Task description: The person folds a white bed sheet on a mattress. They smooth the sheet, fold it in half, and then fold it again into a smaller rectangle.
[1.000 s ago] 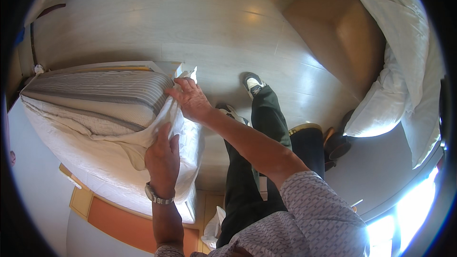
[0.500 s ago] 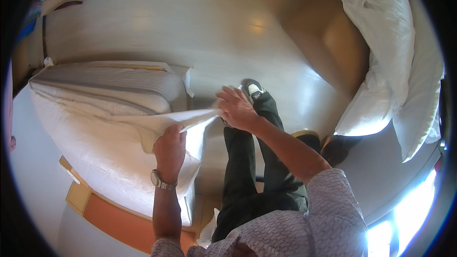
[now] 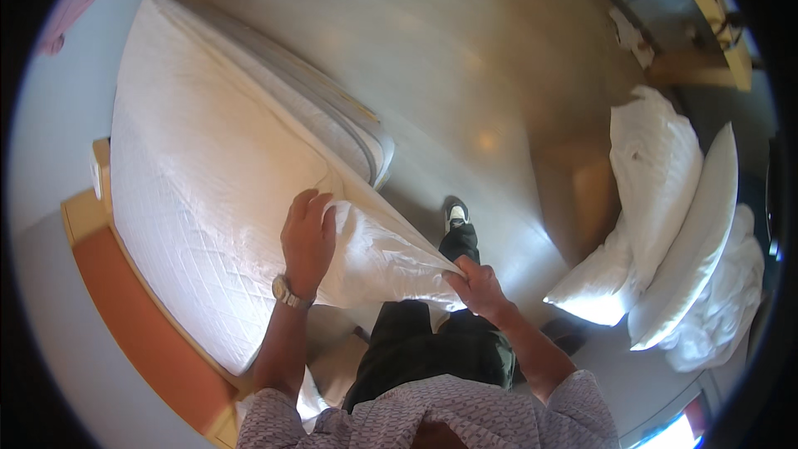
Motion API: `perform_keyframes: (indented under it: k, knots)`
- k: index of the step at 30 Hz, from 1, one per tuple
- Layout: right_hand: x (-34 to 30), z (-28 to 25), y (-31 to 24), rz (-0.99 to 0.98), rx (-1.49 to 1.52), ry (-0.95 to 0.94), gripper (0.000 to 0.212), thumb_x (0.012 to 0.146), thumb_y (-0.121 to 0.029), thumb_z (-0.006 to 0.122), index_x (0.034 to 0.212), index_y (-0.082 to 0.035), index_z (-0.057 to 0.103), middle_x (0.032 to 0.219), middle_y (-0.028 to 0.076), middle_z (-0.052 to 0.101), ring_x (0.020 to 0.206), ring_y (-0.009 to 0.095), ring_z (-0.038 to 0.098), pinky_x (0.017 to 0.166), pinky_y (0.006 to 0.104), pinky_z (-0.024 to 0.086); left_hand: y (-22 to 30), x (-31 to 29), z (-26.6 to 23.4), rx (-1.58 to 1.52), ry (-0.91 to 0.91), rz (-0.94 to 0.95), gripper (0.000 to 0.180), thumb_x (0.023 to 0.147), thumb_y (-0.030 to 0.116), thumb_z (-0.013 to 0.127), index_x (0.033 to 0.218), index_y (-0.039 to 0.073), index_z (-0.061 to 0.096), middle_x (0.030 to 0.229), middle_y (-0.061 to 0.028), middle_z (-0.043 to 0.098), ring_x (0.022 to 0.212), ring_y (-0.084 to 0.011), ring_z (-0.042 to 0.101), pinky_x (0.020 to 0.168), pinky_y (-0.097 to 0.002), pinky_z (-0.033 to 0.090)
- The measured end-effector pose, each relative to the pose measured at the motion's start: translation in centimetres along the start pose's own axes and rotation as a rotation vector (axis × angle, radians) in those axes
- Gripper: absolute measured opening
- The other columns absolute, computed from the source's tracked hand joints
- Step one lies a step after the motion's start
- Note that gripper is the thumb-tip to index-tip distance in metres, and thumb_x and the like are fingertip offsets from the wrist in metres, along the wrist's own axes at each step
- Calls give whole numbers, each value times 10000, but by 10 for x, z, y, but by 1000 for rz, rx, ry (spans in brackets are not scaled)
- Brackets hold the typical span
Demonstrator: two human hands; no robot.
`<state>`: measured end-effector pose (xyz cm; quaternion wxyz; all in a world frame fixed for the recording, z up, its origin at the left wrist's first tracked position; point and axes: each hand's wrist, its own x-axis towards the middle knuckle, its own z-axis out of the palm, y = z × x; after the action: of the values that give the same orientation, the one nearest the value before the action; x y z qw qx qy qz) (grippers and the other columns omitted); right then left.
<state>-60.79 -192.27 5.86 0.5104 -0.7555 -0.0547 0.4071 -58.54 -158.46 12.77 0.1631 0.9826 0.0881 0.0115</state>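
A white bed sheet (image 3: 241, 158) lies over a mattress (image 3: 187, 303) on my left, its near corner drawn out taut toward me. My right hand (image 3: 480, 289) grips that corner between thumb and fingers, in front of my knees. With thumb and fingers apart, my left hand (image 3: 309, 233) is over the sheet's crumpled near part, and a metal watch (image 3: 289, 292) circles its wrist. Whether the left fingertips touch the fabric I cannot tell. The mattress's striped edge (image 3: 353, 145) shows beneath the sheet's far side.
White pillows (image 3: 657, 175) lean together at the right on a brown box-like piece (image 3: 582, 195). Bunched white bedding (image 3: 715, 308) lies beside them. An orange and wood headboard (image 3: 150, 316) runs along the left. My shoe (image 3: 455, 213) stands on the pale floor (image 3: 416, 58).
My right hand has pulled the sheet's corner right and nearer to me, stretching it over the mattress edge. The left hand's fingers have come off their grip. My view has turned.
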Motion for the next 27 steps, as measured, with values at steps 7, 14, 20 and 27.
perform_keyframes:
  k: [7,14,20,27]
  knots:
    - [-23,-1,-50,166,105,-7,242,1016,-237,737,957,-21,645,725,25,598,718,72,535,661,304,487,-51,-219,-3,-369,285,-777,256,1044,92,662,1290,20,680,1356,-144,639,1031,-212,692,753,-310,588]
    - [-38,1,-97,146,321,53,127,1083,-166,640,1034,-50,658,925,-23,673,798,31,567,719,247,490,-86,-429,99,-729,577,-1379,385,1105,309,603,1380,40,603,1081,-44,678,886,-107,644,654,-289,567]
    - [-64,26,-156,101,361,81,106,1098,-156,623,1072,-58,654,959,-4,695,827,40,595,747,248,519,-102,-462,137,-823,718,-1416,361,1113,268,601,1329,-16,654,1191,-142,732,999,-205,703,872,-350,580]
    - [-106,68,-179,-164,-156,92,116,1041,-150,679,1037,-34,681,882,-24,681,793,49,567,714,268,508,-78,-391,40,-849,808,-1088,318,1101,230,616,1306,-6,678,1162,-140,735,964,-187,721,798,-332,606]
